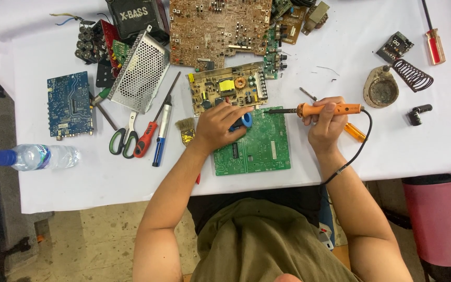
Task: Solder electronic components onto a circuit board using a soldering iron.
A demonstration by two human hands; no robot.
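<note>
- A plastic water bottle (37,157) lies on its side at the left edge of the white-covered tabletop (418,151), well apart from the work, likely so that it stays away from the electronics.
- A blue circuit board (69,104) lies flat just above it, set aside. Right of that, scissors (123,137) with green handles, a red-handled screwdriver (150,133) and a blue pen-like tool (161,133) lie side by side, handles toward the person, within reach of the left hand.
- A perforated metal cover (139,70) leans over other parts and hides what is under it.
- The left hand (217,128) presses down on the upper left of the green circuit board (257,143), seemingly to steady it. Its fingers are curled around a blue roll (246,120), mostly hidden; what the roll is cannot be told.
- The green circuit board lies flat near the front edge of the tabletop, right before the person, just below a yellow power board (228,91).
- The right hand (325,122) is clenched around the orange soldering iron (324,109), held level, its tip pointing left to the board's upper edge. Whether the tip touches is too small to tell.
- Its black cord (358,149) loops down off the tabletop edge and runs out of sight.
- Far right, a round stand with a coiled wire holder (412,74) sits unused, and a pink bin (442,219) is cut off by the frame.
</note>
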